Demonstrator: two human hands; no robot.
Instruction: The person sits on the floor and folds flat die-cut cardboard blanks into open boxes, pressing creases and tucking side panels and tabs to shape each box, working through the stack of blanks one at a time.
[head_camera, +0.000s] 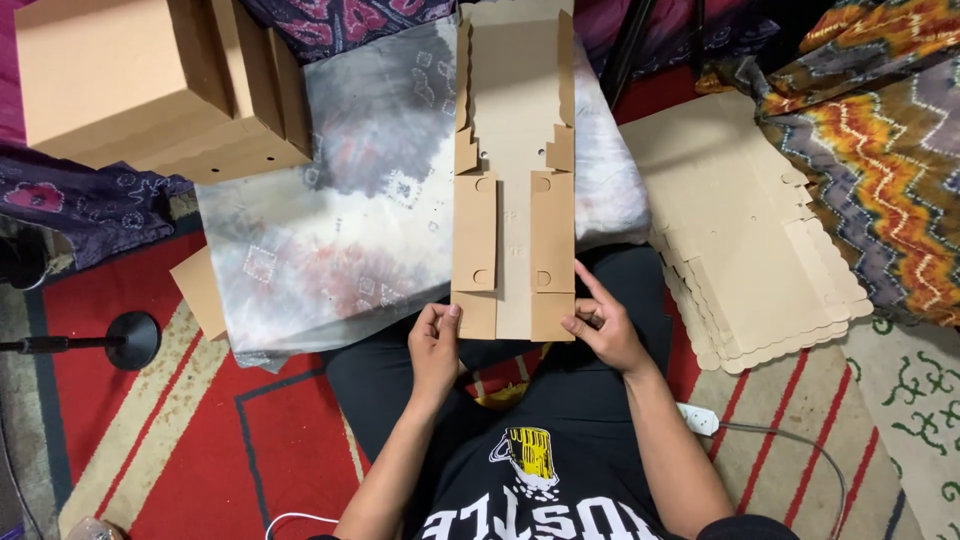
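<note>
a flat brown cardboard box blank (513, 170), long sides folded inward, lies lengthwise on a tie-dye cushion, its near end seemingly over the lap.
</note>
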